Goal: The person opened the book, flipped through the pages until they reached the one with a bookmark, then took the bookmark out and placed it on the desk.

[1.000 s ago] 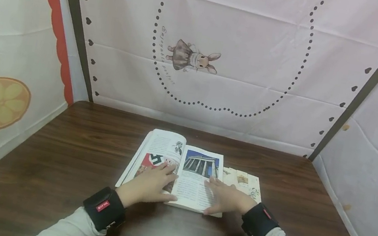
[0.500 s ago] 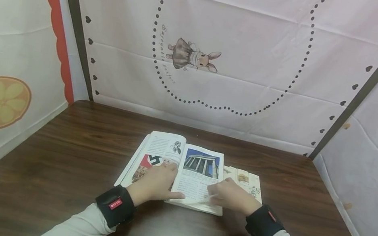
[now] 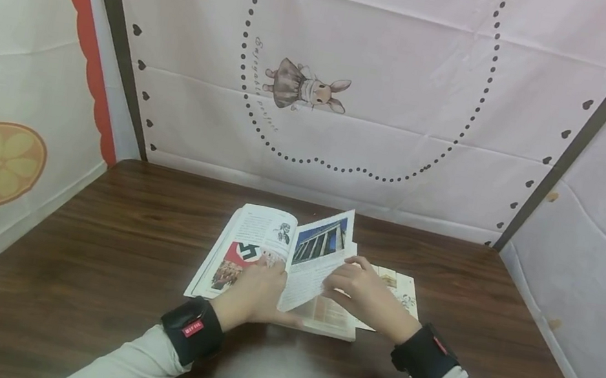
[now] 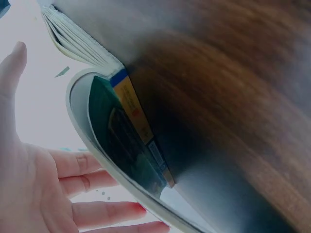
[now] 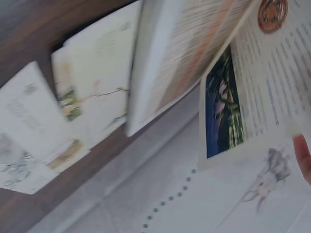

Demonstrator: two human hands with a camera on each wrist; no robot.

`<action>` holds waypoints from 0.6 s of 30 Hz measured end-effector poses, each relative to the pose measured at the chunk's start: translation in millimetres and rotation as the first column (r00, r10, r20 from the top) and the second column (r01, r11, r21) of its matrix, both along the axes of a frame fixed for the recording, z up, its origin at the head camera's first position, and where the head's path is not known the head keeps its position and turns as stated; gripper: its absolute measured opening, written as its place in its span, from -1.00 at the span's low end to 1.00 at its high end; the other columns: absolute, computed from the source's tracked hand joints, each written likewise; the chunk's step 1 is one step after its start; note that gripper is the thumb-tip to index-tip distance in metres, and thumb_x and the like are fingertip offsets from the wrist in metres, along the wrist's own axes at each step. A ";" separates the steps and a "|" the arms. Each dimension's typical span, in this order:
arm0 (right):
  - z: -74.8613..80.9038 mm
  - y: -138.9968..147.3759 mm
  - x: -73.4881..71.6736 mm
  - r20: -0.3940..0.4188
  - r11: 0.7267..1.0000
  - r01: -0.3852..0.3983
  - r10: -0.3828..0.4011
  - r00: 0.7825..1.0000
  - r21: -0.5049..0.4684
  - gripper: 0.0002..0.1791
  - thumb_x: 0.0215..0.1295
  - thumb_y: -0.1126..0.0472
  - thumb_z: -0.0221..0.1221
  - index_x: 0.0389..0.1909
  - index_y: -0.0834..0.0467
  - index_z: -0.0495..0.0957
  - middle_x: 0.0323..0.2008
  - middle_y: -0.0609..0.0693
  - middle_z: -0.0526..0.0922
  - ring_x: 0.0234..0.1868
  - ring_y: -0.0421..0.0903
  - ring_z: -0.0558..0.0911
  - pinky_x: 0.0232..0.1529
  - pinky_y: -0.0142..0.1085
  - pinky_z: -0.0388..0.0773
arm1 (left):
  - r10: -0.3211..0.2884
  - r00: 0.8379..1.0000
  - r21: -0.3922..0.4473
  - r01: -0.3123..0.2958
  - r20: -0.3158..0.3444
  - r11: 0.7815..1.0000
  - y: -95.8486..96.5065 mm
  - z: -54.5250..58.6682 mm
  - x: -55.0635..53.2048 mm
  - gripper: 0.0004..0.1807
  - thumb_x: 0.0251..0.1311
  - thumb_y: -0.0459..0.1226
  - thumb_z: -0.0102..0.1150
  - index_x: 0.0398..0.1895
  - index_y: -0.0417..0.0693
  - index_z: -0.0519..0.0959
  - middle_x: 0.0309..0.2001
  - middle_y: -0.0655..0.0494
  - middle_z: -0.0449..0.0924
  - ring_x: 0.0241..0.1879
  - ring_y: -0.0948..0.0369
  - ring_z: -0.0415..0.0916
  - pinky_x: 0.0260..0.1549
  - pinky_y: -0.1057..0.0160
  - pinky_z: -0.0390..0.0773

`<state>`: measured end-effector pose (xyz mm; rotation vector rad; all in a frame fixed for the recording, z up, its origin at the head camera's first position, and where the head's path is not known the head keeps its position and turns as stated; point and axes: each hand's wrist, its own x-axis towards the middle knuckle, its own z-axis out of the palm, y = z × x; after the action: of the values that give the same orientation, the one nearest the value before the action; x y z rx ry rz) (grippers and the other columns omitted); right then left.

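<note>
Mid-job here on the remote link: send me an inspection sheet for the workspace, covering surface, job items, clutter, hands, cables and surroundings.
Surface: dark wood-grain table.
Job's things: open book, with one raised page showing a columned building.
Clutter: pale illustrated cards at the book's right side; whether they run under it, cannot tell.
Left hand: rests on the left page, fingers extended.
Right hand: holds the raised page near its outer edge, fingers curled.
Wrists: black wristbands on both.
Cables: nothing seen.
Surroundings: pale printed cloth behind the table, with a rabbit print.
</note>
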<state>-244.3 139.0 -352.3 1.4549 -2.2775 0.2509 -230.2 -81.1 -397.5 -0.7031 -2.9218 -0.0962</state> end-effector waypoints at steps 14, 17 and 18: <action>-1.3 -9.3 0.3 -0.152 0.984 -0.026 -0.001 0.988 -0.177 -0.77 -0.14 0.27 0.43 -0.37 0.12 0.65 -0.24 -0.03 0.73 -0.08 -0.05 0.64 0.01 -0.09 0.47 | 0.065 0.990 -0.110 -0.079 -0.122 0.991 8.9 -4.7 4.0 -0.42 -0.07 0.03 0.29 -0.18 -0.32 0.58 -0.14 -0.17 0.56 -0.18 -0.12 0.53 -0.47 0.05 0.59; -2.6 -4.6 -1.5 -0.078 0.967 0.054 -0.076 0.994 -0.250 -0.69 -0.09 0.28 0.41 -0.24 0.14 0.63 -0.08 0.05 0.68 0.01 0.02 0.60 0.03 -0.07 0.47 | 0.069 0.992 -0.053 -0.075 -0.102 0.996 7.5 -5.1 5.1 -0.48 -0.01 -0.03 0.27 -0.15 -0.31 0.58 -0.13 -0.14 0.56 -0.17 -0.09 0.51 -0.46 0.05 0.58; -3.5 -2.4 -2.2 -0.041 0.959 0.095 -0.110 0.993 -0.268 -0.65 -0.06 0.28 0.40 -0.18 0.16 0.61 -0.04 0.08 0.66 0.04 0.04 0.59 0.05 -0.05 0.47 | 0.070 0.994 -0.030 -0.073 -0.087 0.997 6.9 -4.9 5.5 -0.49 0.03 -0.05 0.25 -0.12 -0.31 0.57 -0.10 -0.15 0.56 -0.12 -0.10 0.51 -0.42 0.03 0.59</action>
<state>-246.5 136.6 -355.7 1.1897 -2.1691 0.4598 -224.7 -74.2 -402.4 -0.5913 -2.8685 -0.0097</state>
